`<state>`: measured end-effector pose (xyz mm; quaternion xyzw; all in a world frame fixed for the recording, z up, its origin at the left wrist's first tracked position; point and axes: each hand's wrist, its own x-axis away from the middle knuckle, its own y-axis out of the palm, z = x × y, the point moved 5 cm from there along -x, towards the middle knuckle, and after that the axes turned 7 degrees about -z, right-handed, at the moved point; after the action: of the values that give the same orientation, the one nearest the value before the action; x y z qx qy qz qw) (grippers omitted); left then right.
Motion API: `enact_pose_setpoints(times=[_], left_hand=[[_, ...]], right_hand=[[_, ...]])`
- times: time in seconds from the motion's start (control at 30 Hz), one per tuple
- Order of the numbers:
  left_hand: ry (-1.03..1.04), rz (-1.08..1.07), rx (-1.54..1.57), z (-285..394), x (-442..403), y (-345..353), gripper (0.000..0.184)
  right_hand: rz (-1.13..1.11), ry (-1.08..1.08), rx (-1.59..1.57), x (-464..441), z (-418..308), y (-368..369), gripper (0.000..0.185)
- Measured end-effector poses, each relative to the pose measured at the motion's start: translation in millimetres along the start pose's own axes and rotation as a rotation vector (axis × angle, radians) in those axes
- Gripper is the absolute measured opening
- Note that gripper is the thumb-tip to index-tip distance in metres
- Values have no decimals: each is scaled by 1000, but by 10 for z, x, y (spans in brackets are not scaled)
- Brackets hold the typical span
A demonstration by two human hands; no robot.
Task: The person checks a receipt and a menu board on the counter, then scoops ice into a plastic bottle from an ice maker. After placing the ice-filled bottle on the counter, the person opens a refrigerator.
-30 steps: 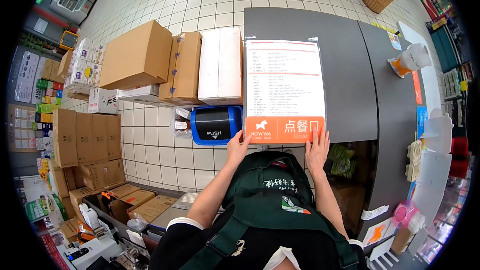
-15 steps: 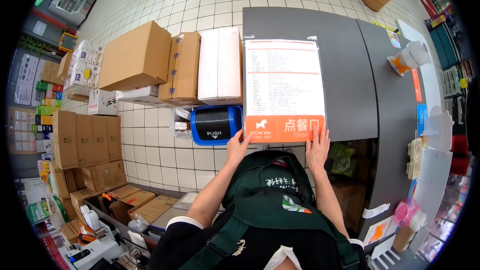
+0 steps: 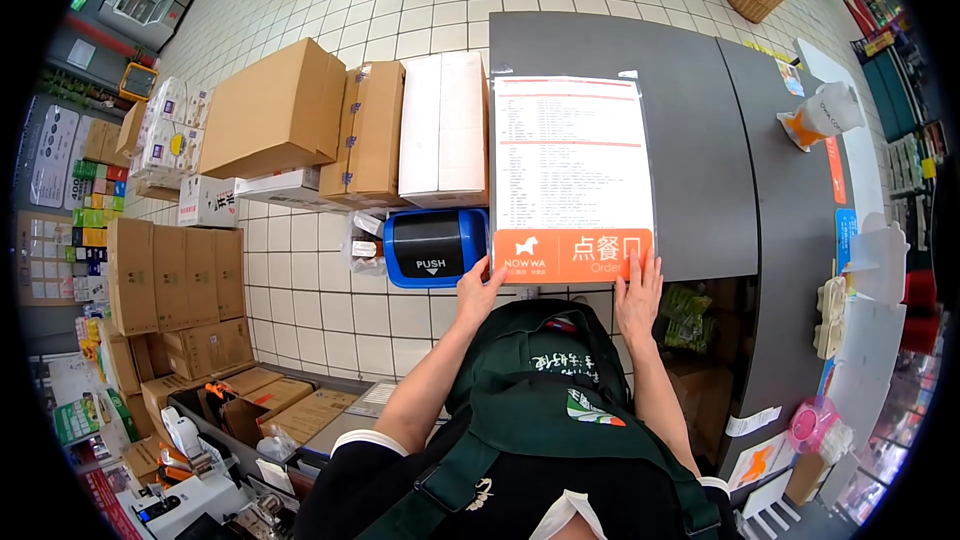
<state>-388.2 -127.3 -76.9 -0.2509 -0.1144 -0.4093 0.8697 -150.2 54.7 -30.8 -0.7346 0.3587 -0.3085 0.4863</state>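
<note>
A white printed menu sheet in a clear sleeve lies on the dark grey counter. Across its lower end runs an orange order sign with white lettering, near the counter's front edge. My left hand grips the sign's lower left corner, thumb over the face and fingers along the side. At the lower right corner is my right hand, its fingers stretched out and resting on the sign. The undersides of both hands are hidden.
A blue push-lid bin stands left of the counter, before cardboard boxes and a white carton. Right of my arm is an open shelf with green packets. A cup stands on the right-hand counter.
The view has shifted very slightly. Both hands stay at the sign's lower corners, and the sign shows no clear movement on the counter.
</note>
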Motion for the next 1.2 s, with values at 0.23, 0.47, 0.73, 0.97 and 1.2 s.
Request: enact_pose_setpoints(times=[0.23, 0.47, 0.73, 0.97, 1.2], left_hand=[[54, -74, 142, -17, 140, 48, 59], [29, -111, 222, -115, 124, 60, 58], [-10, 9, 61, 53, 2, -25, 49], [-5, 21, 28, 114, -36, -34, 47], [-12, 25, -25, 96, -78, -30, 49]], right_hand=[[28, -38, -31, 139, 8, -33, 51], [35, -62, -41, 185, 31, -6, 52], [20, -45, 0, -9, -46, 3, 52], [57, -38, 57, -46, -40, 44, 53], [64, -43, 78, -94, -44, 36, 54]])
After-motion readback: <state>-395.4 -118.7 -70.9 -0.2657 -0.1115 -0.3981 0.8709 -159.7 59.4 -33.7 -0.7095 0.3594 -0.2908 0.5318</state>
